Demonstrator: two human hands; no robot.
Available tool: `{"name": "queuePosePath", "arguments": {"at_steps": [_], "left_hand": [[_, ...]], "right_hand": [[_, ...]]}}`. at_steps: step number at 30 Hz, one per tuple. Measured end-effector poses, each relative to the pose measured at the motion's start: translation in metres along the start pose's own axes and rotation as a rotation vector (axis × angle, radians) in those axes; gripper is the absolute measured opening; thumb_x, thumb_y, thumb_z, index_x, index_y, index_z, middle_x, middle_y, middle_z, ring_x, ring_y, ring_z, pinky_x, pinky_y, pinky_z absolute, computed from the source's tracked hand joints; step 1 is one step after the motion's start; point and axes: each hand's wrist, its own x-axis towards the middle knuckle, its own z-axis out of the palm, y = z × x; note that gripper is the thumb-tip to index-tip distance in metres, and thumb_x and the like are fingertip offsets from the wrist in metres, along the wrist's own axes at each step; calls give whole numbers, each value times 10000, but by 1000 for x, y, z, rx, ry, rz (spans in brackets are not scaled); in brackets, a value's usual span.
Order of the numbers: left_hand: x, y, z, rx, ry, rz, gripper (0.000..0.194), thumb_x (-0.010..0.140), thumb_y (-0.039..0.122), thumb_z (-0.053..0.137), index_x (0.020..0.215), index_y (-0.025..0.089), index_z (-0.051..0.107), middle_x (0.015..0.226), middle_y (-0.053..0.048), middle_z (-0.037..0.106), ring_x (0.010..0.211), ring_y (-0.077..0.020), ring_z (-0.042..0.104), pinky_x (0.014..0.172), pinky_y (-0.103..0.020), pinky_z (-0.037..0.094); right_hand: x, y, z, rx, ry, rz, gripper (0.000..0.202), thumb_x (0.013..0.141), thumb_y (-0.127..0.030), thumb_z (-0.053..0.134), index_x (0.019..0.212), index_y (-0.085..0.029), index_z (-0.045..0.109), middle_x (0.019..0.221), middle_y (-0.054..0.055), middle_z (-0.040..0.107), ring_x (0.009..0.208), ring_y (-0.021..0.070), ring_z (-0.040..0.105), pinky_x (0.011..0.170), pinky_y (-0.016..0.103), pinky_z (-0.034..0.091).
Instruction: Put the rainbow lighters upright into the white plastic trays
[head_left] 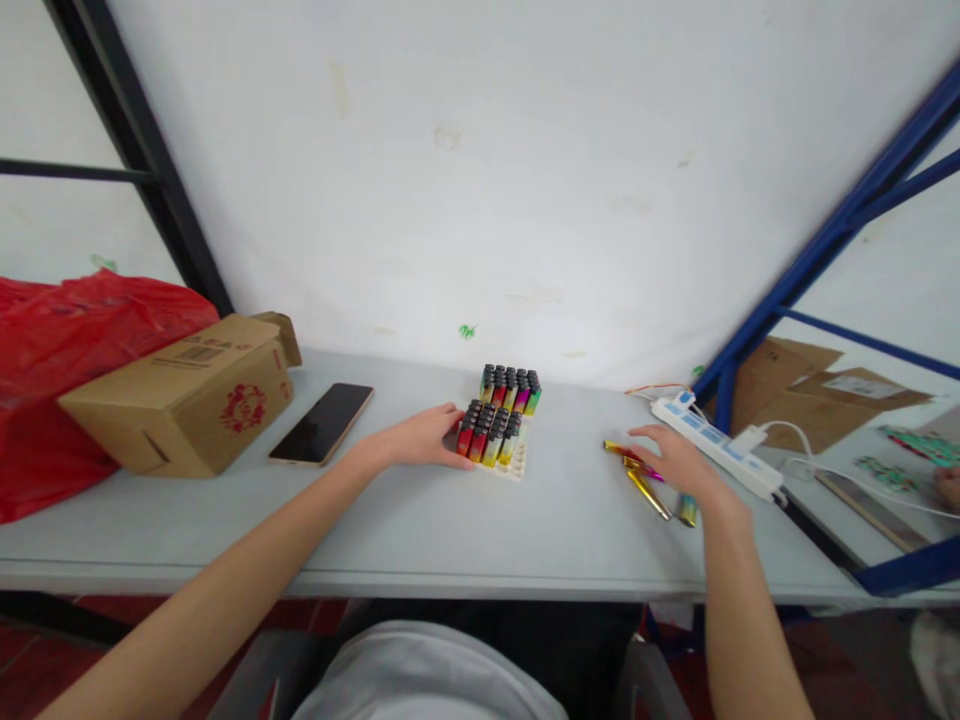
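Cigarette lighters with black tops and shiny coloured bodies [491,432] stand upright in rows in a white tray [517,462] at the middle of the table. My left hand [429,437] is at the tray's left side, its thumb at the front and fingers farther back, gripping the edge beside the red lighters. Several loose lighters lie to the right, among them a gold one [649,494] and a blue-and-gold one [687,510]. Over this group hovers my right hand [677,460], fingers bent and apart from the thumb, close to a gold-and-red lighter [619,448].
A black-screened phone [322,424] lies left of the tray, beside a cardboard box [195,400] and a red plastic bag [97,320]. On the right, a white power strip [716,446] with cables runs along a blue metal frame [795,260]. Another person's hand [949,487] shows beyond.
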Motion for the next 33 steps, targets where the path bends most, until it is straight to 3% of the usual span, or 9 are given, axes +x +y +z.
{"name": "queuePosePath", "arguments": {"at_steps": [3,6,9,12,16,20,26,29,33], "left_hand": [[-1,0,0,-10,0,-3,613,745,692,774,1078,184,692,1050,-77,644,961,-284,643,881,-364,528],[-1,-1,0,11,-8,-4,612,759,697,762,1078,181,686,1040,-77,633,957,-284,641,881,-368,528],[-1,0,-1,18,3,-2,617,747,709,764,1059,183,686,1039,-81,637,947,-285,643,871,-370,533],[-1,2,-1,4,3,-11,603,745,703,764,1055,190,697,1029,-75,654,949,-288,650,888,-371,534],[-1,2,-1,-10,5,-14,618,734,713,766,1070,198,701,1042,-72,664,960,-288,648,907,-370,535],[-1,2,-1,-20,2,-42,656,723,727,767,1099,194,693,1073,-85,662,964,-289,651,903,-381,541],[0,3,-2,39,6,-23,609,748,717,742,1049,193,666,1044,-90,664,956,-304,658,872,-396,545],[1,2,-2,47,15,-32,602,741,727,741,1027,204,655,1024,-81,668,928,-299,662,847,-392,548],[2,2,-3,61,11,-29,623,738,750,733,1015,196,660,1044,-91,670,948,-301,663,880,-388,543]], "right_hand": [[-6,35,-4,-58,-100,121,553,923,-487,564,1339,-156,718,1423,169,677,1375,358,597,1183,469,453],[-11,34,4,-51,-195,167,730,950,-605,498,1508,-142,587,1565,153,562,1477,345,498,1239,456,392],[-15,11,23,-81,-220,193,792,1004,-656,358,1617,-164,448,1686,133,393,1569,352,348,1281,520,300],[-20,-14,45,-140,-227,204,738,1041,-656,251,1663,-276,361,1741,70,286,1602,381,252,1269,644,237],[-19,-41,66,-203,-128,159,692,1077,-588,220,1656,-240,373,1731,104,314,1592,380,279,1276,628,222],[-10,-78,80,-104,-110,-25,685,1085,-606,226,1637,-242,406,1712,117,355,1579,374,303,1278,617,219],[4,-133,84,68,-98,-115,659,1101,-575,204,1624,-237,419,1692,138,384,1582,360,296,1279,632,185],[1,-121,69,126,5,-70,628,1105,-551,185,1600,-267,445,1693,134,379,1577,348,307,1263,664,198],[-34,-55,44,-14,237,105,585,1075,-529,313,1530,-239,537,1672,180,384,1561,444,291,1216,753,189]]}}
